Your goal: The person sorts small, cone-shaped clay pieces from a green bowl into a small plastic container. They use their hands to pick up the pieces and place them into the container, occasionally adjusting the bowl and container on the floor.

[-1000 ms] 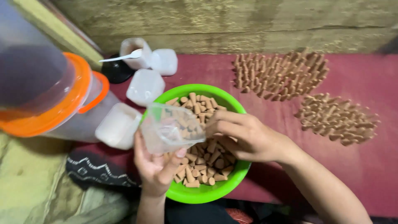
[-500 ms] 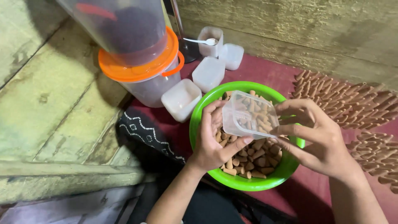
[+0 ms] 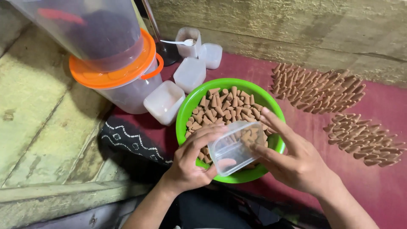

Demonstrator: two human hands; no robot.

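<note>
A small clear plastic box (image 3: 232, 148) is tilted over the near side of a green bowl (image 3: 185, 111) full of brown cone-shaped pieces (image 3: 222, 107). My left hand (image 3: 193, 159) grips the box from the left and below. My right hand (image 3: 292, 154) touches its right side, fingers spread toward the bowl. The box looks see-through, with cones visible behind or inside it; I cannot tell which.
Several white square containers (image 3: 190, 73) stand behind the bowl, one with a white spoon (image 3: 178, 42). A clear bucket with an orange rim (image 3: 116, 70) is at the left. Rows of brown cones (image 3: 316, 88) lie on the maroon cloth (image 3: 381, 186) at right.
The view has swung so the bowl sits nearer the middle. The box has come down lower over the bowl's near edge, and my right hand has opened out beside it.
</note>
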